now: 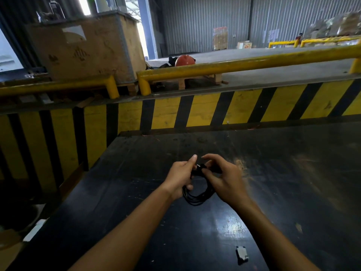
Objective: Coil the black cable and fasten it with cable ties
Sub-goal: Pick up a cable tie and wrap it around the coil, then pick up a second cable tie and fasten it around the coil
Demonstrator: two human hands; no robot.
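Note:
The black cable point(197, 198) is wound into a small coil of several loops, held just above the black table point(293, 182). My left hand point(180, 178) grips the coil's left side, thumb up. My right hand point(222, 178) pinches the top of the coil, where a small plug end with a bright tip point(199, 165) shows between the two hands. The upper part of the coil is hidden behind my fingers. No cable tie can be made out.
A small grey scrap point(241, 254) lies on the table near the front edge. Behind the table stands a yellow-and-black striped wall point(214, 110) with yellow guard rails point(244, 65). A wooden crate point(88, 47) and an orange hard hat point(184, 60) sit beyond.

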